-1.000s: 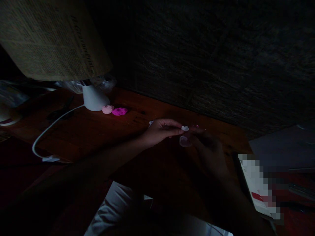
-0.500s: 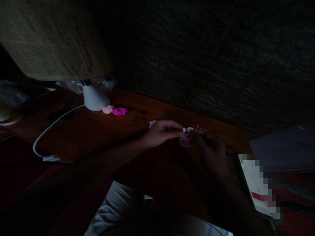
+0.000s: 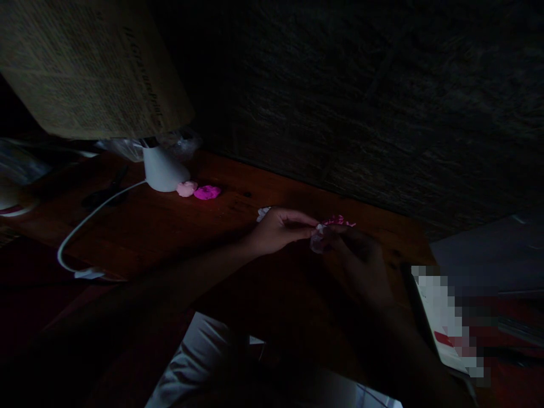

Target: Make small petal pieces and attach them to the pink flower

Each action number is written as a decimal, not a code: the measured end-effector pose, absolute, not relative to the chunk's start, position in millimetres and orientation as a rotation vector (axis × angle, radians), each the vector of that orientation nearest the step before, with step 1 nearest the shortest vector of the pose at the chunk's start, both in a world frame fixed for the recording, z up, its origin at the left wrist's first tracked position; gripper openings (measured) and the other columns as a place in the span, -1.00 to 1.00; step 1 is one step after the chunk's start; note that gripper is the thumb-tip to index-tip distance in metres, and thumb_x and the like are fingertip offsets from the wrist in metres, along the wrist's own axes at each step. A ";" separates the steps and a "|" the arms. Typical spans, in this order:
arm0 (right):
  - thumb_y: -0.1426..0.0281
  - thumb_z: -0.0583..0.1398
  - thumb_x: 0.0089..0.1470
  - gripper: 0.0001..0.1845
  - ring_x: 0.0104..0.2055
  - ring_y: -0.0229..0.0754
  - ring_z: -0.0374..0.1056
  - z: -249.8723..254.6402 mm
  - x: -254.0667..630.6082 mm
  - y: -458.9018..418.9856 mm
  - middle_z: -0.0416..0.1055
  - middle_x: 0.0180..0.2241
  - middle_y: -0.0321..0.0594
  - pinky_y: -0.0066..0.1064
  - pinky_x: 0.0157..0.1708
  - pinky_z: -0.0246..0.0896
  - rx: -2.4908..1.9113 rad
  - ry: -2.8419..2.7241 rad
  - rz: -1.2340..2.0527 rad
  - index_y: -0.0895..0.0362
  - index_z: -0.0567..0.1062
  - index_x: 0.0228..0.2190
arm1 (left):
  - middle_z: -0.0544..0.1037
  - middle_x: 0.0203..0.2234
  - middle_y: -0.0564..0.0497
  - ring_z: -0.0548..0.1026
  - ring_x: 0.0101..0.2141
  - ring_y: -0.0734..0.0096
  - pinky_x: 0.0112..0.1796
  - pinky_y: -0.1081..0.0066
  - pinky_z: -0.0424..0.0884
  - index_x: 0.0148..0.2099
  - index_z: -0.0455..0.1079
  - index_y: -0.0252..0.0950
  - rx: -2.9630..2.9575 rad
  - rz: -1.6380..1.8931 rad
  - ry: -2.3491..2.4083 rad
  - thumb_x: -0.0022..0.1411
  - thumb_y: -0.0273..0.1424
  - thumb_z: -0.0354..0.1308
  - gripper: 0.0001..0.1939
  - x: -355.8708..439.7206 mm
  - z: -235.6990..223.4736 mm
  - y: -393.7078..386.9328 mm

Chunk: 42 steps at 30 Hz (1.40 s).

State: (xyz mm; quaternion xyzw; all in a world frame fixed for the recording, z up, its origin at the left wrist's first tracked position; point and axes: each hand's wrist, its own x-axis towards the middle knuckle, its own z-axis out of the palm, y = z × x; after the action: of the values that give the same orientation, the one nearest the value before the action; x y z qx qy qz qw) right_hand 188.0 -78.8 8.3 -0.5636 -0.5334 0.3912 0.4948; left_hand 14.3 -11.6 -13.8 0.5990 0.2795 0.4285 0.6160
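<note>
1. A small white piece (image 3: 320,227) is held up over the wooden table (image 3: 232,221), between the two hands.
2. It is pinched in a narrow grip by the finger and thumb tips of the left hand (image 3: 276,231).
3. The right hand (image 3: 361,255) is bent close, with its fingertips by the piece. Whether the piece is pinched by them too cannot be told, as they are too dark.
4. A see-through round thing (image 3: 317,243) is seen just under the fingertips. What it is made of cannot be told.
5. Dark pink bits (image 3: 338,220) are seen just past the right fingertips, and a whitish thing (image 3: 262,213) is partly hidden by the left hand.
6. A pale pink lump (image 3: 186,188) and a bright pink lump (image 3: 207,192) are set side by side, near the white lamp base (image 3: 164,170).
7. The white piece looks light and maybe soft, so it could be squashed or bent easily. It is best held gently by its edge, with just the fingertips. Whether it is slippery cannot be told.
</note>
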 end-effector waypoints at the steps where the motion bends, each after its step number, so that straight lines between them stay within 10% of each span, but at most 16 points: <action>1: 0.12 0.34 0.07 -0.70 -0.39 -0.15 0.46 7.7 188.4 -78.8 0.57 -0.44 -0.20 -0.28 -0.33 0.40 -1.353 -1.291 0.962 0.11 0.63 -0.34 | 0.69 -0.27 -0.06 0.60 -0.25 0.38 -0.14 0.37 0.48 -0.24 0.62 -0.33 1.374 0.991 0.650 0.03 -0.36 0.43 -0.78 14.4 -14.1 -11.5; 42: 0.28 0.41 -0.02 -0.81 -0.19 -0.08 0.56 10.3 186.3 -81.3 0.64 -0.24 -0.20 -0.20 -0.19 0.51 -1.267 -1.168 0.854 0.04 0.64 -0.31 | 0.66 -0.32 -0.04 0.58 -0.27 0.40 -0.14 0.36 0.46 -0.28 0.59 -0.35 1.324 0.997 0.626 0.01 -0.35 0.44 -0.77 15.6 -9.7 -15.0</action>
State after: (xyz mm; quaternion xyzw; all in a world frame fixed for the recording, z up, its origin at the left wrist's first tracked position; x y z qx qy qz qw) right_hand 186.3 -81.3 10.3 -0.5401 -0.4982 0.3640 0.5723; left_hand 15.6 -15.0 -9.7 0.5786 0.2735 0.4359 0.6328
